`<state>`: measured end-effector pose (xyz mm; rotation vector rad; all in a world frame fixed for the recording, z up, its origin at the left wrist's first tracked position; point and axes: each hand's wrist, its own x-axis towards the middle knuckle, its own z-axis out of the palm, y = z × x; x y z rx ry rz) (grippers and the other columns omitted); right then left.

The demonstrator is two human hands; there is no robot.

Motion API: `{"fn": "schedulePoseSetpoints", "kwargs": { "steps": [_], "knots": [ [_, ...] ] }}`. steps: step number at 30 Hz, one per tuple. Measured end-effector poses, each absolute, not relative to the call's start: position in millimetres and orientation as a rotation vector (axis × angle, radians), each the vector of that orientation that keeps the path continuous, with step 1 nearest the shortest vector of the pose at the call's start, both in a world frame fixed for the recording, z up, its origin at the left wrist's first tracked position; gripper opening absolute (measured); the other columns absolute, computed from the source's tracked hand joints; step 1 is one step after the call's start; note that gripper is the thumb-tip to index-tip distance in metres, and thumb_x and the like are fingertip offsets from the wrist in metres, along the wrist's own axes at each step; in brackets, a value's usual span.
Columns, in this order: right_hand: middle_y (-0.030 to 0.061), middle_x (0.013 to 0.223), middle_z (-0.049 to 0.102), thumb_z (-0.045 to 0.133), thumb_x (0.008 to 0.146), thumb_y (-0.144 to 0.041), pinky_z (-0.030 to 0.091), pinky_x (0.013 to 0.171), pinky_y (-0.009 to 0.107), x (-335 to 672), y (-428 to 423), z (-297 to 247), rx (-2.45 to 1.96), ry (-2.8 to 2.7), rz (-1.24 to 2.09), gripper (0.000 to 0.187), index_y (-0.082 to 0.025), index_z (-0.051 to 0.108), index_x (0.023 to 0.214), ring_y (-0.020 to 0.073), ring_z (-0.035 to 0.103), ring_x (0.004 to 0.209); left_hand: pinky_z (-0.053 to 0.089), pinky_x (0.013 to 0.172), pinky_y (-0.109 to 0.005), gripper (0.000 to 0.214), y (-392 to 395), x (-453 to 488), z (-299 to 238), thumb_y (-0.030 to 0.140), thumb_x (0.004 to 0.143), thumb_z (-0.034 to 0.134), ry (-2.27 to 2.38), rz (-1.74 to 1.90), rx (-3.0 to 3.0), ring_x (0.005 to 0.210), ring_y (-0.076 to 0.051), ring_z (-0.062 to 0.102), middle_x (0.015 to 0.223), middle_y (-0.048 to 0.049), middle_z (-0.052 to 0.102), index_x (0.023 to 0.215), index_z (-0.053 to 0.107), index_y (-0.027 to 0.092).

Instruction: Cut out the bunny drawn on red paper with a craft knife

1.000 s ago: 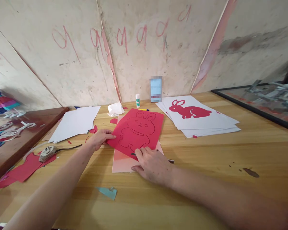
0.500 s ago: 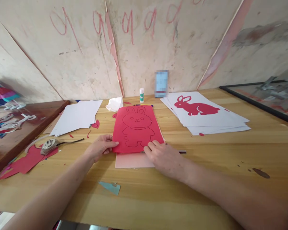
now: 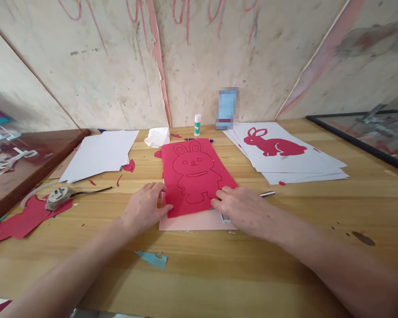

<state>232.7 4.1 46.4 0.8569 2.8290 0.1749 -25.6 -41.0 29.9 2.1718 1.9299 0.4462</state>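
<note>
Here, the red sheet [image 3: 194, 176] lies between the hands [image 3: 144, 206] [image 3: 243, 212], touching both.

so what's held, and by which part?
Red rectangular paper sheet with rabbit outline: left hand touches its lower left edge, right hand its lower right; pinched or merely pressed, can't tell. Slim black-and-silver tool by right hand: grip hidden.

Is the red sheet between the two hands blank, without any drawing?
No, the red sheet bears a dark-lined rabbit drawing with ears and face.
</note>
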Motion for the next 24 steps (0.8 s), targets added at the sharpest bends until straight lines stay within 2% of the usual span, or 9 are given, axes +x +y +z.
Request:
{"fn": "schedulePoseSetpoints", "kwargs": {
  "steps": [3, 6, 10, 15, 20, 24],
  "knots": [
    [0.0034, 0.074, 0.060, 0.051, 0.074, 0.001, 0.018, 0.053, 0.030, 239, 13, 42, 0.834, 2.871, 0.163, 0.023, -0.018, 0.062, 0.082, 0.0162, 0.052, 0.069, 0.045, 0.094, -0.040, 0.030, -41, -23, 28, 0.023, 0.082, 0.059, 1.532, 0.513, 2.553, 0.111, -0.023, 0.053, 0.118, -0.0082, 0.059, 0.112, 0.057, 0.020],
    [0.0019, 0.072, 0.058, 0.051, 0.072, 0.003, 0.018, 0.054, 0.030, 244, 19, 38, 0.807, 2.908, 0.141, 0.025, -0.019, 0.061, 0.080, 0.0158, 0.049, 0.066, 0.041, 0.102, -0.044, 0.028, -41, -19, 26, 0.030, 0.088, 0.056, 1.282, 0.501, 2.689, 0.118, -0.024, 0.051, 0.126, -0.0090, 0.057, 0.115, 0.059, 0.020],
    [0.0001, 0.068, 0.055, 0.050, 0.070, 0.005, 0.018, 0.053, 0.029, 247, 24, 38, 0.833, 2.916, 0.068, 0.027, -0.019, 0.059, 0.076, 0.0139, 0.045, 0.062, 0.047, 0.097, -0.042, 0.029, -43, -14, 24, 0.032, 0.093, 0.049, 1.185, 0.417, 2.727, 0.115, -0.023, 0.055, 0.123, -0.0102, 0.060, 0.116, 0.059, 0.019],
    [-0.0001, 0.069, 0.055, 0.049, 0.076, 0.002, 0.017, 0.052, 0.028, 247, 25, 48, 0.929, 2.837, -0.012, 0.022, -0.019, 0.058, 0.074, 0.0122, 0.043, 0.059, 0.048, 0.097, -0.043, 0.028, -44, -12, 18, 0.027, 0.095, 0.045, 1.147, 0.504, 2.785, 0.112, -0.023, 0.057, 0.118, -0.0107, 0.063, 0.115, 0.060, 0.016],
    [-0.0005, 0.066, 0.058, 0.052, 0.085, -0.014, 0.017, 0.050, 0.027, 245, 25, 59, 1.034, 2.761, -0.132, 0.018, -0.018, 0.058, 0.068, 0.0106, 0.047, 0.056, 0.050, 0.094, -0.042, 0.027, -44, -15, 8, 0.024, 0.095, 0.046, 1.137, 0.587, 2.831, 0.112, -0.023, 0.057, 0.120, -0.0103, 0.062, 0.116, 0.061, 0.016],
    [-0.0002, 0.073, 0.064, 0.044, 0.093, -0.026, 0.020, 0.051, 0.026, 239, 23, 56, 1.130, 2.757, -0.278, 0.019, -0.019, 0.058, 0.082, 0.0122, 0.054, 0.061, 0.052, 0.091, -0.042, 0.027, -45, -14, 4, 0.022, 0.095, 0.045, 1.112, 0.640, 2.896, 0.111, -0.024, 0.058, 0.118, -0.0112, 0.063, 0.116, 0.060, 0.015]
  ]
}}
